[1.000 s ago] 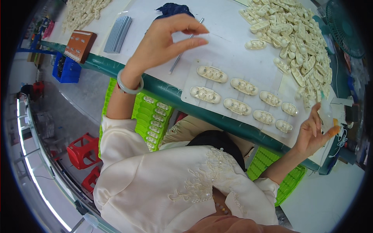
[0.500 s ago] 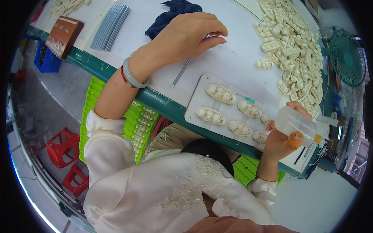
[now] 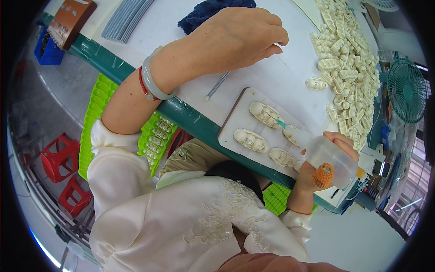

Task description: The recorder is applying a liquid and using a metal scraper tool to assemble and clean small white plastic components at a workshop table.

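My right hand (image 3: 308, 176) grips a translucent squeeze bottle (image 3: 333, 156) with an orange patch on its side. Its thin green nozzle (image 3: 281, 123) points left, its tip at the upper-left cream pod-shaped piece (image 3: 266, 114). Several such pieces, with round beads or small figures in them, lie in rows on a white board (image 3: 234, 115) at the table's front edge. My left hand (image 3: 238, 41) hovers over the table behind the board, fingers curled in and thumb close to them. What they hold, if anything, is hidden. A thin grey rod (image 3: 218, 85) shows below that hand.
A heap of cream pieces (image 3: 349, 75) covers the table's right side. A navy cloth (image 3: 204, 17), grey strips (image 3: 127, 20) and a brown block (image 3: 70, 21) lie further left. Green ribbed trays (image 3: 97, 106) sit below the table edge. A green fan (image 3: 406, 90) stands right, red stools (image 3: 60, 158) left.
The bottle has moved left and its nozzle has come to the upper-left piece. My left hand has shifted right. The whole view has also shifted slightly.
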{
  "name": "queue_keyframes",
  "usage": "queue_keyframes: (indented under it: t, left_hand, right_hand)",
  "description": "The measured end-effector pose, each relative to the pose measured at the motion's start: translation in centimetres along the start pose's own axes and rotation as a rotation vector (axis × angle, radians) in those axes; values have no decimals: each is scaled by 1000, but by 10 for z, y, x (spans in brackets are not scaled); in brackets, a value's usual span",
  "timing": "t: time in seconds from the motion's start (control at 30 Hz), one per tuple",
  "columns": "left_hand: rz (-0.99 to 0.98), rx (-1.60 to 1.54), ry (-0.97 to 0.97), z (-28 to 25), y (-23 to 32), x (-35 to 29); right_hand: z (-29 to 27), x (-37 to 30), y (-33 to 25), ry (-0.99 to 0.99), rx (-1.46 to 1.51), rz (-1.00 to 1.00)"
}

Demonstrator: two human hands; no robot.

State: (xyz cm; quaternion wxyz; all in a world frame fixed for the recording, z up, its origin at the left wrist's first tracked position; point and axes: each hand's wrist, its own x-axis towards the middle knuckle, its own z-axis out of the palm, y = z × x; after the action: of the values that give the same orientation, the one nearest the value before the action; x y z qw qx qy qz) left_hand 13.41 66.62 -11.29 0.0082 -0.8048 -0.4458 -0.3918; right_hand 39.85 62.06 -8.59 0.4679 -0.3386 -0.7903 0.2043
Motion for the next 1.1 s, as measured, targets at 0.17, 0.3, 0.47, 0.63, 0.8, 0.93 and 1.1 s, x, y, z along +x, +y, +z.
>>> queue_keyframes:
  t: [0.17, 0.3, 0.47, 0.63, 0.8, 0.93, 1.1]
  left_hand:
    - [18, -9, 6, 0, -1, 0]
    - [18, -11, -5, 0, -1, 0]
    - [18, 12, -20, 2, -1, -1]
    - [21, 15, -22, 1, -2, -1]
    - [13, 22, -31, 0, -1, -1]
    - [15, 23, -45, 0, -2, -2]
    - [2, 22, -56, 0, -2, -2]
  right_hand:
    - [1, -4, 4, 46, -5, 25]
    - [3, -1, 0, -7, -83, -16]
    - [4, 0, -5, 18, -3, 52]
    - [5, 1, -4, 8, -41, 2]
    - [4, 3, -5, -6, -12, 12]
    - [5, 1, -4, 5, 0, 13]
    - [6, 2, -5, -5, -7, 13]
